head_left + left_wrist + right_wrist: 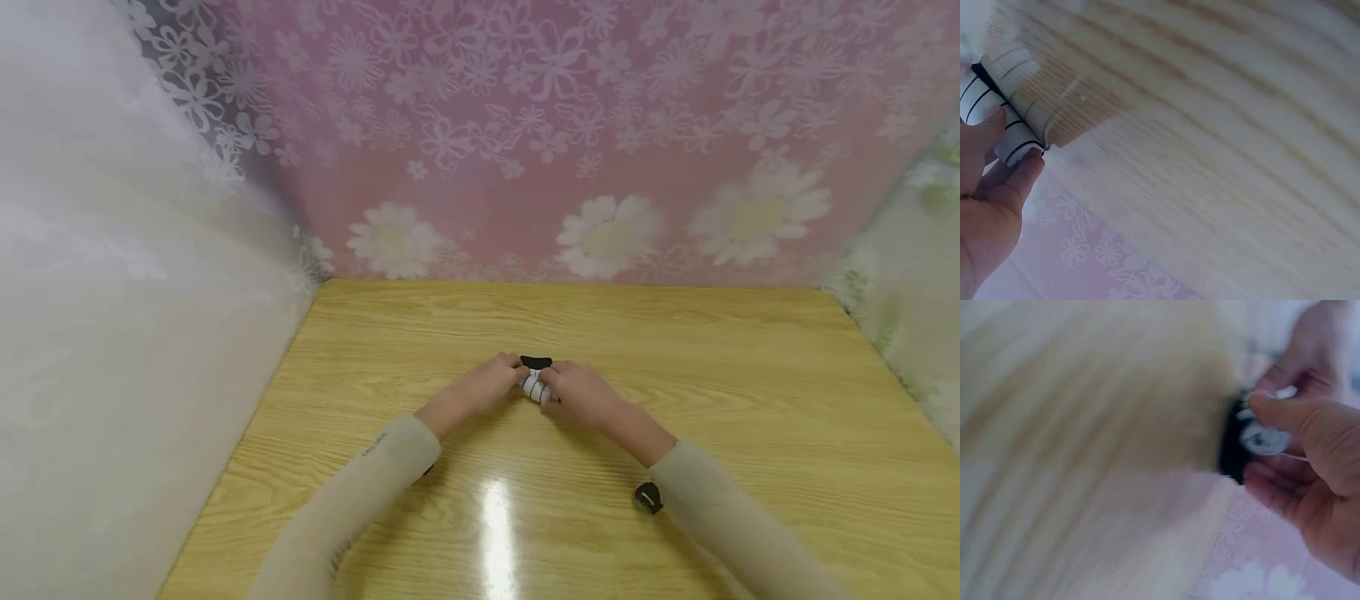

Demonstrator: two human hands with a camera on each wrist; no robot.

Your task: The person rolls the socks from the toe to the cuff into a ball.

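While left hand (487,385) and right hand (588,393) pinch it, rolled black-striped white cloth (533,387) is around middle of yellow wood-grain table (712,358) | pink white-flowered wall (495,187) behind table | whitish wall (142,333) left of table

In the head view, the table (735,375), left hand (491,381) and right hand (587,393) are viewed from above and well back, facing forward and down. In each wrist view, the respective hand is viewed close up from the wrist, with the pink backdrop (480,200) placed lowermost. The black-and-white item (533,388) is shared by all three.
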